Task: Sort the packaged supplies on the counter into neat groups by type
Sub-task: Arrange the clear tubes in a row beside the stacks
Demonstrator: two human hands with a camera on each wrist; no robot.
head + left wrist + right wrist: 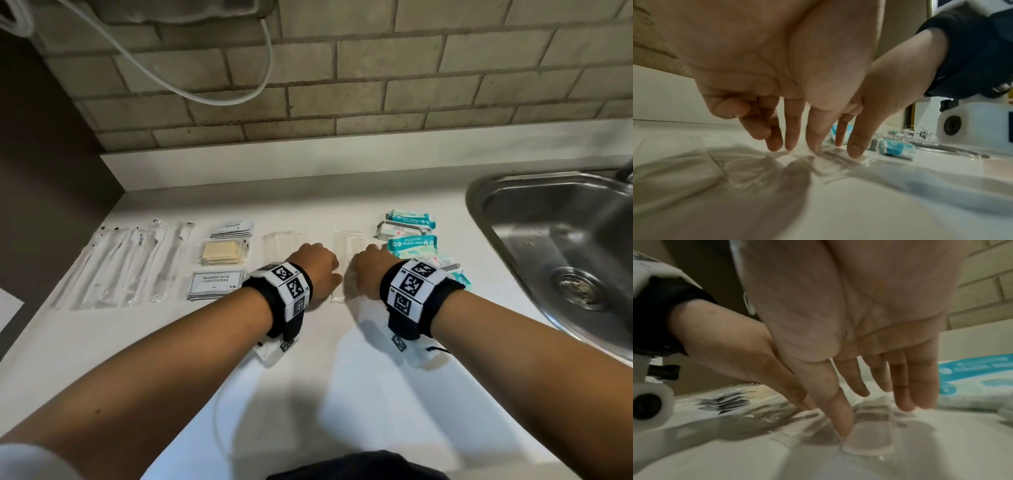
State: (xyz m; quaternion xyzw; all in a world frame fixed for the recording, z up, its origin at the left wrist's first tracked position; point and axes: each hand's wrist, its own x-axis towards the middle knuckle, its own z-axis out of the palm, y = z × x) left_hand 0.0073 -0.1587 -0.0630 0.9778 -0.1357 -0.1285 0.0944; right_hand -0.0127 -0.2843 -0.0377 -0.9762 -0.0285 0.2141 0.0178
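A long clear plastic packet (346, 240) lies flat on the white counter (342, 394), between my two hands. My left hand (317, 263) reaches down with mostly straight fingers (790, 142) whose tips touch the counter at the packet's left edge. My right hand (368, 267) presses its straight thumb (842, 426) and fingertips on the same packet (869, 439). Neither hand is curled round it. A second clear packet (284, 240) lies just left of my left hand. Teal wipe packs (411, 236) are stacked to the right.
Along the counter's left side lie several clear-wrapped long items (130, 263), toothpaste sachets (233, 229), a pale yellow pack (222, 253) and shampoo sachets (215, 283). A steel sink (479, 192) is at the right. The brick wall behind carries a white cable (205, 96).
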